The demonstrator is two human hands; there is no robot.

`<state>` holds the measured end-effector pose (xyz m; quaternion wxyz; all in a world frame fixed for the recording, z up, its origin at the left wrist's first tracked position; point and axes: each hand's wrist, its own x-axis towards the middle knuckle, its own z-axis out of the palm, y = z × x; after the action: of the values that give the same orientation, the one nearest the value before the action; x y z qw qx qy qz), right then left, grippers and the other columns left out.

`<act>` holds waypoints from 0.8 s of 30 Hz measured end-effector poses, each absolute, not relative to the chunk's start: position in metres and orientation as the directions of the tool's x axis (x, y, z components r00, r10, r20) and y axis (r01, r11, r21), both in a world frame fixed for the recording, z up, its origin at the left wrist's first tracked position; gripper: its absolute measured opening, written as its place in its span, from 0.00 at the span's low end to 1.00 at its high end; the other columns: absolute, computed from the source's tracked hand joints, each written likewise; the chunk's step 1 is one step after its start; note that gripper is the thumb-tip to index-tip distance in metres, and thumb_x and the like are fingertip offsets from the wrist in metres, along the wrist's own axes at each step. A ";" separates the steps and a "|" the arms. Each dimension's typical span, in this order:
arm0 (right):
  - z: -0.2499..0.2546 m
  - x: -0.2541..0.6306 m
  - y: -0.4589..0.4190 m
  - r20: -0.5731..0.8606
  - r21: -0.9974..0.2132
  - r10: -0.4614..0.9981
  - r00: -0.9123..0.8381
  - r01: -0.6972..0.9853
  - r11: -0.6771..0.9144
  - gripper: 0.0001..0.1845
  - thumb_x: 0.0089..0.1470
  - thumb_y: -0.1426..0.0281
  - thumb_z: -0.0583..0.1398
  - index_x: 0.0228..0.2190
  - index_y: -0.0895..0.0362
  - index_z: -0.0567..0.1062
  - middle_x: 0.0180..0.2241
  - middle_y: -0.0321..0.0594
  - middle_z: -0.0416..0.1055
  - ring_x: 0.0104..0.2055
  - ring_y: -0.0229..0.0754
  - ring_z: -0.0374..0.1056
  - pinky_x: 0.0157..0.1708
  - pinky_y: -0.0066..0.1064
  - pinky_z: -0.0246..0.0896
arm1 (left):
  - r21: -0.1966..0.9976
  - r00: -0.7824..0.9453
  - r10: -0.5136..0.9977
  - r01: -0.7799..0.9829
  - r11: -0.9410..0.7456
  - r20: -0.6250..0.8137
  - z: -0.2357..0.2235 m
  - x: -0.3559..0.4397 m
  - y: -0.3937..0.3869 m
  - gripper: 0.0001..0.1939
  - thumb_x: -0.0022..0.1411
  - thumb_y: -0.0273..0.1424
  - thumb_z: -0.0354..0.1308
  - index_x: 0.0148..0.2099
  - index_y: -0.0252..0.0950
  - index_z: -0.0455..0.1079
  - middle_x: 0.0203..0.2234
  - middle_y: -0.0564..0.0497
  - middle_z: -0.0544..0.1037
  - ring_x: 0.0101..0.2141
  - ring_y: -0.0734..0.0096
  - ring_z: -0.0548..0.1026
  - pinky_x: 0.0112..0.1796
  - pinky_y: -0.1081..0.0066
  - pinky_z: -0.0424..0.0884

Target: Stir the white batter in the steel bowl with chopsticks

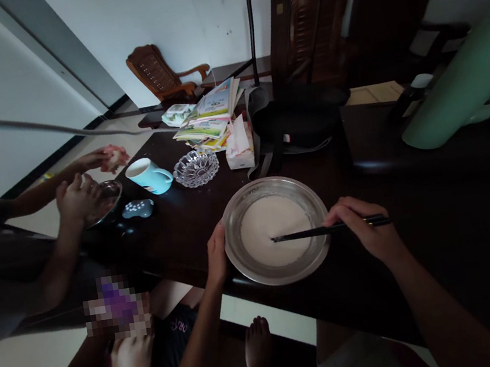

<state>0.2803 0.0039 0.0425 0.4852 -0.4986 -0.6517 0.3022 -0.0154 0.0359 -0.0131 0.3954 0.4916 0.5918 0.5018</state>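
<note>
A shallow metal bowl point(306, 196) of pale white batter sits near the front edge of a dark wooden table point(177, 224). My left hand point(217, 255) grips the bowl's left rim. My right hand point(364, 228) is closed around dark chopsticks point(312, 232), whose tips rest in the batter near the bowl's middle.
Another person's hands point(79, 196) work at a small metal bowl point(111, 194) at the table's left end. A blue mug point(149, 174), glass ashtray point(195, 168), tissue pack point(239, 141), stacked booklets point(212, 118) and black bag point(295, 121) lie behind. Chairs stand beyond; a green roll point(464, 83) lies right.
</note>
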 end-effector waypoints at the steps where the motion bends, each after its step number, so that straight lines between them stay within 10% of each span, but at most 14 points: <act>1: 0.043 0.280 0.004 0.331 -0.868 0.941 -0.072 0.368 0.334 0.15 0.60 0.64 0.55 0.26 0.53 0.77 0.26 0.36 0.75 0.31 0.41 0.71 0.35 0.33 0.63 | 0.983 -0.207 0.978 0.182 0.014 0.024 -0.013 -0.016 0.036 0.27 0.63 0.47 0.48 0.52 0.34 0.73 0.51 0.45 0.76 0.54 0.56 0.69 0.57 0.59 0.60; 24: 0.043 0.279 0.006 0.347 -0.857 0.934 -0.089 0.374 0.354 0.13 0.60 0.66 0.56 0.28 0.53 0.78 0.28 0.37 0.75 0.32 0.40 0.71 0.35 0.31 0.63 | 0.982 -0.212 0.977 0.190 0.021 0.020 -0.011 -0.018 0.037 0.26 0.62 0.47 0.49 0.52 0.37 0.74 0.52 0.47 0.76 0.56 0.56 0.68 0.58 0.58 0.58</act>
<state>0.2793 0.0056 0.0431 0.4704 -0.4839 -0.6752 0.2976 -0.0178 0.0368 -0.0110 0.3937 0.4891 0.5965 0.5001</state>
